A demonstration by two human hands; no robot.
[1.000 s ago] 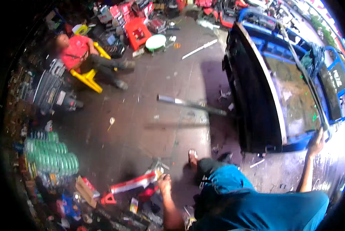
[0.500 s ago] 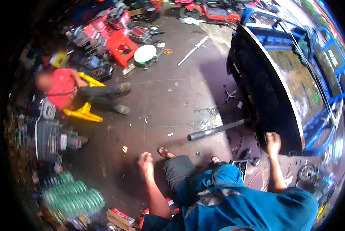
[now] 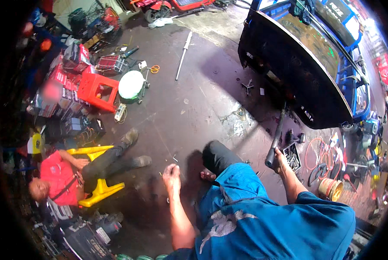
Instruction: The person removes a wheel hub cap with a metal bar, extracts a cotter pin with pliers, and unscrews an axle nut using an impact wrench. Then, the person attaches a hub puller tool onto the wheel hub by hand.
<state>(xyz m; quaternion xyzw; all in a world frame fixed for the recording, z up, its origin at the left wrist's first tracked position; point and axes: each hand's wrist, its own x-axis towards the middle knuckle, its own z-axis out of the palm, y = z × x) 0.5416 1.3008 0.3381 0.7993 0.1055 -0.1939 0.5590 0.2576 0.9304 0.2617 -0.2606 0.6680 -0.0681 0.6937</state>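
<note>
My right hand (image 3: 280, 159) is wrapped round the near end of a long dark pipe (image 3: 276, 134), which runs back beneath the dark end panel (image 3: 291, 78) of a blue vehicle cargo bed (image 3: 362, 104). The pipe's far end is hard to make out in the shadow there. My left hand (image 3: 172, 174) is held out over the floor with loosely bent fingers and nothing visible in it. A tray of metal tools (image 3: 292, 158) lies just right of my right hand.
A person (image 3: 59, 177) in red reclines on a yellow chair (image 3: 101, 190) at left. A red stool (image 3: 89, 89), white round seat (image 3: 131, 84) and white rod (image 3: 183, 56) lie farther back. An orange hose (image 3: 315, 149) and bucket (image 3: 331, 190) are at right.
My right hand left the cargo bed and took hold of the dark pipe, whose near end now sits higher. The view has turned, shifting the seated person lower.
</note>
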